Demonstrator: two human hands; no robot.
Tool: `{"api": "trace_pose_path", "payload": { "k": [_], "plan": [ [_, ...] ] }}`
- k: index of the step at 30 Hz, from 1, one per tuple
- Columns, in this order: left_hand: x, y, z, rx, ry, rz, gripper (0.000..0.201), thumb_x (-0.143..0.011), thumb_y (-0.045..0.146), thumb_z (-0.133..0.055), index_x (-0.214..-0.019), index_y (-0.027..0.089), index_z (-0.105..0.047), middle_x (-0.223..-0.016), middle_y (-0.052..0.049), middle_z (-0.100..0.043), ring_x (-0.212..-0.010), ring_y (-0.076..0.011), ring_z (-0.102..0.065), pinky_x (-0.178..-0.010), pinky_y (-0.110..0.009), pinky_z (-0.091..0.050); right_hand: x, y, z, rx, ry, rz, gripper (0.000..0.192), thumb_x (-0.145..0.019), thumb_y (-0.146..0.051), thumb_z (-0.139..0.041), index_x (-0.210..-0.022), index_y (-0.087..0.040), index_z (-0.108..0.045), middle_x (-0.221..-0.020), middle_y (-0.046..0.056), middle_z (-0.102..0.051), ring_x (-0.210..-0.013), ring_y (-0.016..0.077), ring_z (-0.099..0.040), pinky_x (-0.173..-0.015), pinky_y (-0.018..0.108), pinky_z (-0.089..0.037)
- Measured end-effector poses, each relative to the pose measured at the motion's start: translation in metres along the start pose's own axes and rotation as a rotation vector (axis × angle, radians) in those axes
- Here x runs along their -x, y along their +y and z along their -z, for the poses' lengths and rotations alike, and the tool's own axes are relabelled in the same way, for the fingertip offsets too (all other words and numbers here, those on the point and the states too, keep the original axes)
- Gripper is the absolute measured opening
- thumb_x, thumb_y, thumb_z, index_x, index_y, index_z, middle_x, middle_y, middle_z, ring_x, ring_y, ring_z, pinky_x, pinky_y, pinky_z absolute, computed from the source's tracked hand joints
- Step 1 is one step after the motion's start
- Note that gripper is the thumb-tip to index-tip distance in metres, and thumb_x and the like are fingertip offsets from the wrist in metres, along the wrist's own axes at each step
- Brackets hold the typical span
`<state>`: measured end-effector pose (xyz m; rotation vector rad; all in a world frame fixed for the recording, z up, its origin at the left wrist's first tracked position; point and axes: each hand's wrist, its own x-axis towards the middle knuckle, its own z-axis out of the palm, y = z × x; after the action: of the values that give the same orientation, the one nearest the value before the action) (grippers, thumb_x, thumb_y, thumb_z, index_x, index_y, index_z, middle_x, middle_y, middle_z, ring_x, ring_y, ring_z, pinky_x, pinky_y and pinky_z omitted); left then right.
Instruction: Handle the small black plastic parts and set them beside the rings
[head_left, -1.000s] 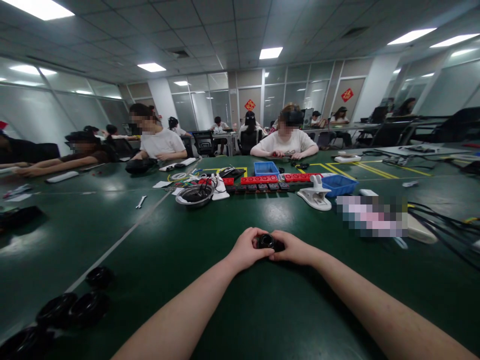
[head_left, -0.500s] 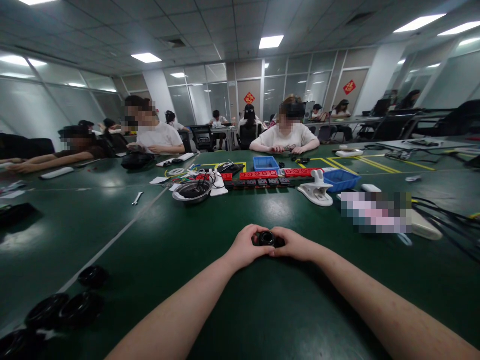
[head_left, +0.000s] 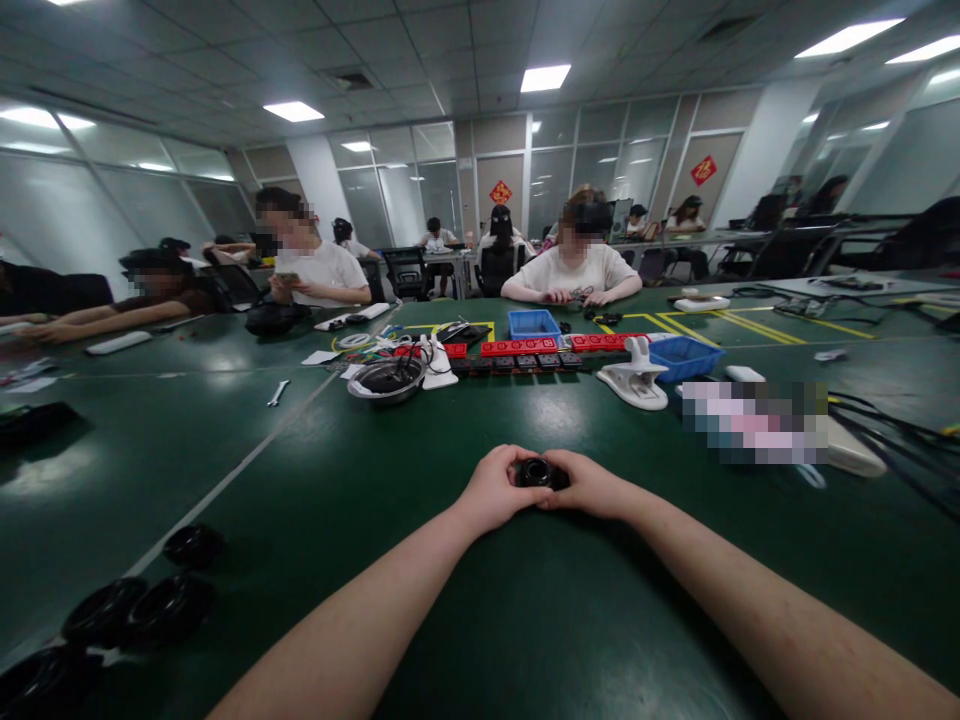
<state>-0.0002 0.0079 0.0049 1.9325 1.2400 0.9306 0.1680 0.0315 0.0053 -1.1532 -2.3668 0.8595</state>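
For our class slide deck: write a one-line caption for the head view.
Both hands, left hand and right hand, grip a small black ring part over a green table.

We count: two blue bins [head_left: 533,323] [head_left: 686,357]; one metal bowl [head_left: 386,381]; one wrench [head_left: 277,393]; one white clamp [head_left: 637,376]; four black rings [head_left: 193,545] at desk's left edge; one small black ring [head_left: 536,472] in both hands.

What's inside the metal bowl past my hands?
The metal bowl holds dark cables that spill over its rim; anything beneath them is hidden. Both hands grip a black round part nearer the camera.
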Motion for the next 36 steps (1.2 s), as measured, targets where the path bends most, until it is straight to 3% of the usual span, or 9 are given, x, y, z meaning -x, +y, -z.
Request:
{"api": "trace_pose_path", "payload": {
  "k": [6, 13, 18, 22, 26, 36],
  "plan": [
    [0.002, 0.005, -0.002, -0.112, 0.078, 0.006, 0.035, -0.054, 0.031, -0.067, -0.084, 0.018, -0.054, -0.082, -0.001, -0.051, -0.071, -0.0137, -0.048, -0.059, -0.023, -0.036, 0.001, -0.013, -0.011, 0.260, 0.130, -0.106, 0.033, -0.056, -0.040, -0.062, -0.073, -0.015, -0.049, -0.071, 0.003, -0.055, -0.062, 0.0147, -0.049, -0.050, 0.022, -0.032],
    [0.004, 0.006, -0.005, -0.152, 0.155, 0.036, 0.034, -0.054, 0.031, -0.067, -0.083, 0.018, -0.053, -0.083, -0.001, -0.051, -0.075, -0.0152, -0.048, -0.064, -0.026, -0.038, 0.004, -0.028, -0.024, 0.490, 0.243, -0.211, 0.028, -0.064, -0.039, -0.055, -0.077, -0.015, -0.051, -0.075, 0.008, -0.056, -0.070, 0.0208, -0.051, -0.059, 0.028, -0.035],
    [0.001, 0.001, 0.000, -0.052, 0.039, -0.016, 0.035, -0.057, 0.029, -0.065, -0.087, 0.018, -0.054, -0.084, -0.002, -0.050, -0.072, -0.0137, -0.049, -0.061, -0.024, -0.039, 0.003, -0.015, -0.011, 0.236, 0.155, -0.019, 0.048, -0.057, -0.040, -0.062, -0.097, -0.016, -0.051, -0.087, 0.006, -0.054, -0.079, 0.0194, -0.050, -0.066, 0.028, -0.037],
    [-0.002, -0.005, 0.003, 0.053, -0.061, -0.022, 0.039, -0.057, 0.029, -0.066, -0.092, 0.017, -0.053, -0.087, -0.003, -0.051, -0.073, -0.0138, -0.050, -0.062, -0.025, -0.040, 0.002, -0.006, 0.003, -0.009, -0.036, 0.106, 0.038, -0.059, -0.027, -0.063, -0.094, -0.016, -0.054, -0.085, 0.003, -0.054, -0.077, 0.0164, -0.050, -0.067, 0.026, -0.038],
    [-0.002, -0.008, 0.003, 0.080, -0.069, -0.026, 0.040, -0.057, 0.029, -0.066, -0.094, 0.018, -0.053, -0.089, -0.003, -0.052, -0.076, -0.0149, -0.050, -0.065, -0.026, -0.040, 0.001, -0.004, 0.007, -0.092, -0.072, 0.091, 0.029, -0.062, -0.023, -0.061, -0.088, -0.014, -0.055, -0.079, 0.001, -0.053, -0.070, 0.0139, -0.049, -0.063, 0.024, -0.038],
    [-0.001, -0.009, 0.001, 0.074, -0.052, -0.031, 0.042, -0.057, 0.030, -0.066, -0.095, 0.018, -0.052, -0.091, -0.004, -0.051, -0.076, -0.0144, -0.049, -0.064, -0.025, -0.040, 0.001, -0.003, 0.007, -0.074, -0.091, 0.085, 0.025, -0.064, -0.025, -0.059, -0.086, -0.014, -0.054, -0.077, 0.001, -0.051, -0.068, 0.0134, -0.048, -0.060, 0.024, -0.038]
  ]
}}
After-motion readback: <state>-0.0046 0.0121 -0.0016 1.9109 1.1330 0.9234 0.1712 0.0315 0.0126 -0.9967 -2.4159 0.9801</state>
